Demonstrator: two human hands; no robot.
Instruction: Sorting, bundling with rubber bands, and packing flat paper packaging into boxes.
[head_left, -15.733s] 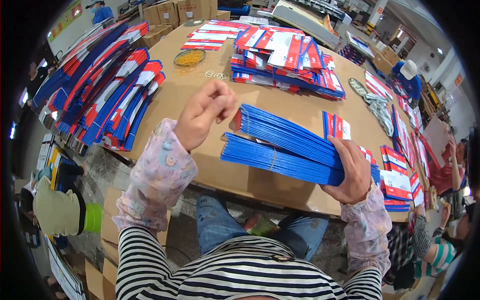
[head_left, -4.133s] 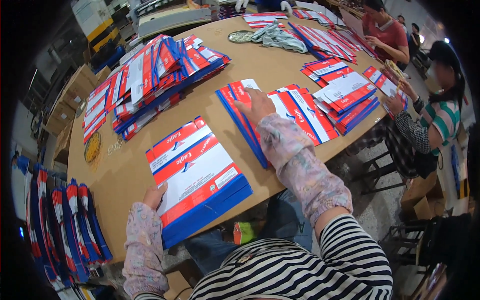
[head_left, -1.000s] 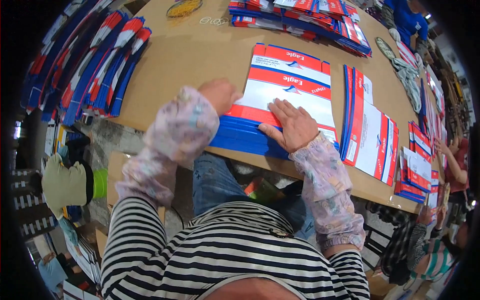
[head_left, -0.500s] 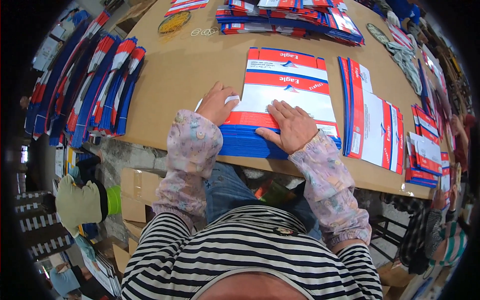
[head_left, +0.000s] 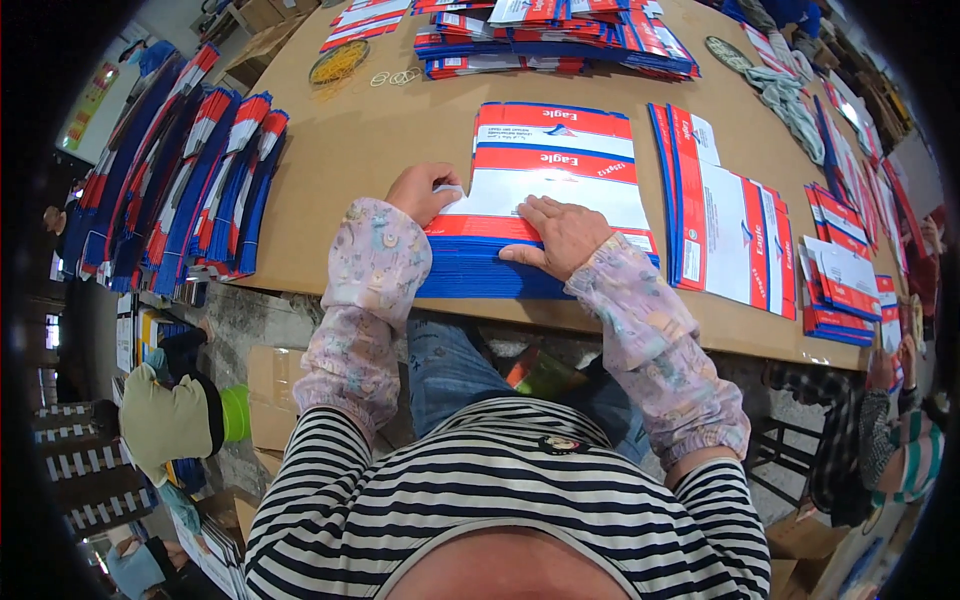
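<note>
Flat carton stack at frame centre, left hand at its left edge, fingers pinching white flap, right hand flat on top, fingers extended, yellow bands upper left.

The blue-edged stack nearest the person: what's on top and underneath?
On the stack lies the right hand; the left hand is at the stack's left edge. The brown tabletop is underneath, but the part directly beneath is covered.

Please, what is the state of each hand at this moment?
Left hand: closed, seemingly pinching a white flap at the stack's left edge.
Right hand: open, resting palm-down on the carton stack, gripping nothing.
</note>
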